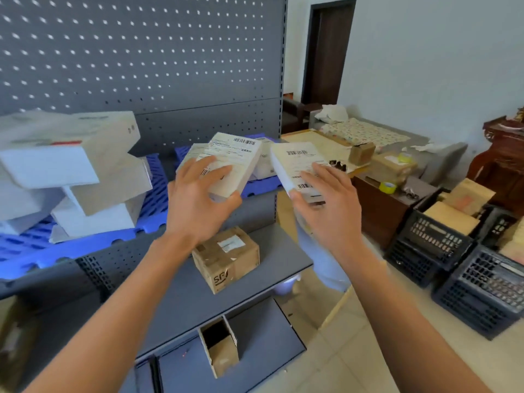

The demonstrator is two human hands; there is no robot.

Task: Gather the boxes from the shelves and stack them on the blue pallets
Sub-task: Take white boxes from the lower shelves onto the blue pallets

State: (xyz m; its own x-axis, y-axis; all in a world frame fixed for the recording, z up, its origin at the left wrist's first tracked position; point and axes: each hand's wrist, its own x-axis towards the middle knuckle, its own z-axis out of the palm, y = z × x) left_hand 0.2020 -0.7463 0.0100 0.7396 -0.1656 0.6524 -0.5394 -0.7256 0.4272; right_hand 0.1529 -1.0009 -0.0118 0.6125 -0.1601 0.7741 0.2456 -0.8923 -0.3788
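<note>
Shelf point(226, 279) below; hands tilt two labelled boxes point(232, 163).

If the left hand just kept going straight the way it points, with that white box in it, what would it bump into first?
Probably the small white box lying on the blue pallet just beyond. The left hand grips a labelled white box and points up and away toward it. Depth is hard to judge, so it might pass over it and reach the pegboard.

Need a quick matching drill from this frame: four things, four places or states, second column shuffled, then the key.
1. left hand
2. right hand
3. SF box
4. open box

A. on the lowest shelf
B. holds the white box nearer the door
C. on the middle shelf, sealed
D. holds the white box over the blue pallet

Pairs: 1-D, 2-B, 3-C, 4-A
</note>
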